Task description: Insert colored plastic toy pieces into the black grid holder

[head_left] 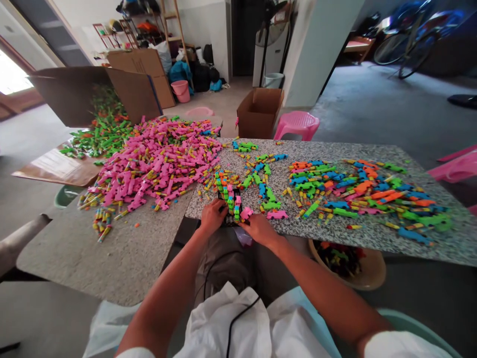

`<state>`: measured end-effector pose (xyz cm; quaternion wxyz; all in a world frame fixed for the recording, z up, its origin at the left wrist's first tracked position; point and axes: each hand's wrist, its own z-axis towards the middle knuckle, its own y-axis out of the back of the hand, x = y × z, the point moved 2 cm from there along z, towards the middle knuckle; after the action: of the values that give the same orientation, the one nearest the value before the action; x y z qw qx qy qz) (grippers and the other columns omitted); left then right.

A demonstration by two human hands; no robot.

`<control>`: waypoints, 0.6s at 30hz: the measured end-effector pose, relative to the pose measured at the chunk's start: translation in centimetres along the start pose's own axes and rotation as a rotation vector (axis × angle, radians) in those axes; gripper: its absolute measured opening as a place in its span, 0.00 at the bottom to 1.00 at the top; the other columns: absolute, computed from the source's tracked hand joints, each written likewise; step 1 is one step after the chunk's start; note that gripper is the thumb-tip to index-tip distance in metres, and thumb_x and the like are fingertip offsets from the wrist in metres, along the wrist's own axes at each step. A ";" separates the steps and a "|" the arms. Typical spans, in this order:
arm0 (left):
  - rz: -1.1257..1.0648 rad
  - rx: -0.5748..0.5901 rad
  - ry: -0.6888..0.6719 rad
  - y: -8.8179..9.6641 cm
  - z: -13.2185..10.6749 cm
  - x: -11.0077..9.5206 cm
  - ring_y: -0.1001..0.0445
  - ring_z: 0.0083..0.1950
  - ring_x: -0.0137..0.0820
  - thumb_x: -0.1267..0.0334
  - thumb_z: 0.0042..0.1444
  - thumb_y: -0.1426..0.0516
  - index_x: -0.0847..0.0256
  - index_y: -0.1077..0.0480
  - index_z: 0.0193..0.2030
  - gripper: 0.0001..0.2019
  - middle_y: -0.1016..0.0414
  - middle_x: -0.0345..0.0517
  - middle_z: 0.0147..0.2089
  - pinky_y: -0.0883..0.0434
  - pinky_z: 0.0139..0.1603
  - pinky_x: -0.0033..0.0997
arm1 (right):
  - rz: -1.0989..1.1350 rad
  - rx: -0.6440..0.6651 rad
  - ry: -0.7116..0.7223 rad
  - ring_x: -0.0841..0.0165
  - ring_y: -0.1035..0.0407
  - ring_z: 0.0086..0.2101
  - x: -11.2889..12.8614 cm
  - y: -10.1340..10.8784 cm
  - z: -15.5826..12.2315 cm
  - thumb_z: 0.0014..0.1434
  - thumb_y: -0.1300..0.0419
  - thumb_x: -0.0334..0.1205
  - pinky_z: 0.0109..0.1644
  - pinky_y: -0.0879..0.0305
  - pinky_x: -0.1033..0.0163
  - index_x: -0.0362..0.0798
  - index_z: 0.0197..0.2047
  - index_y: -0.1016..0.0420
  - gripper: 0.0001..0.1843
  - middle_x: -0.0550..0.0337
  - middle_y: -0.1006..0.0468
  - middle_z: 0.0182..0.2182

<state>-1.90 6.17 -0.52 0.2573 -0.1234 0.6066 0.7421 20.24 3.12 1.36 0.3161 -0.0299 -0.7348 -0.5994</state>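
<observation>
At the near edge of the granite table, a small black rack carries rows of little green, pink and orange toy cars. My left hand lies against the rack's left side, its fingers curled at the edge; whether they grip it is hard to see. On the other side, my right hand pinches a pink toy car by the rack's right corner. Another pink toy car lies just right of that hand. Loose green and blue cars are scattered beyond it.
A big heap of pink toy cars covers the left table, with green ones spilling from a cardboard box. Mixed-colour cars spread across the right. Beyond the table stand an open carton and a pink stool. A basin sits below.
</observation>
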 end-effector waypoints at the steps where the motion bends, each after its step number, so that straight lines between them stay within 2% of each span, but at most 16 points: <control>1: -0.001 0.000 -0.002 0.0 0.0 0.0 0.21 0.46 0.36 0.57 0.69 0.42 0.54 0.21 0.49 0.10 0.19 0.45 0.50 0.32 0.45 0.33 | 0.003 0.013 -0.003 0.54 0.20 0.48 0.0 0.2 0.1 0.71 0.39 0.51 0.51 0.32 0.60 0.48 0.47 0.14 0.17 0.47 0.13 0.44; 7: 0.001 0.009 0.009 -0.2 -0.1 0.2 0.21 0.47 0.37 0.56 0.69 0.42 0.54 0.21 0.50 0.11 0.19 0.47 0.49 0.31 0.46 0.34 | 0.062 0.082 0.044 0.55 0.23 0.54 0.2 0.8 0.6 0.72 0.40 0.50 0.57 0.33 0.59 0.50 0.53 0.15 0.17 0.50 0.14 0.48; 11: -0.029 0.002 0.039 -0.4 0.2 0.4 0.21 0.47 0.37 0.57 0.68 0.42 0.54 0.21 0.49 0.10 0.19 0.48 0.51 0.30 0.47 0.35 | 0.011 0.077 0.067 0.56 0.22 0.52 0.2 0.4 1.0 0.73 0.41 0.50 0.57 0.34 0.60 0.49 0.54 0.16 0.18 0.49 0.14 0.49; 15: -0.047 -0.026 0.040 0.5 0.3 -0.2 0.21 0.48 0.37 0.60 0.66 0.40 0.56 0.22 0.50 0.09 0.19 0.48 0.51 0.28 0.48 0.35 | -0.011 0.052 0.080 0.56 0.21 0.52 0.2 -0.1 1.1 0.73 0.41 0.49 0.55 0.34 0.61 0.47 0.56 0.18 0.18 0.48 0.15 0.49; 18: -0.070 -0.079 0.019 1.4 -1.4 -1.3 0.22 0.51 0.36 0.63 0.67 0.42 0.58 0.25 0.56 0.13 0.20 0.50 0.52 0.27 0.53 0.35 | 0.001 0.011 0.050 0.57 0.22 0.52 0.5 -0.3 0.6 0.73 0.41 0.48 0.53 0.34 0.62 0.46 0.57 0.20 0.18 0.48 0.15 0.50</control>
<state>-1.75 4.34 1.00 0.2722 -0.1614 0.5745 0.7548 19.48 3.39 1.29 0.3349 -0.0135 -0.7298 -0.5959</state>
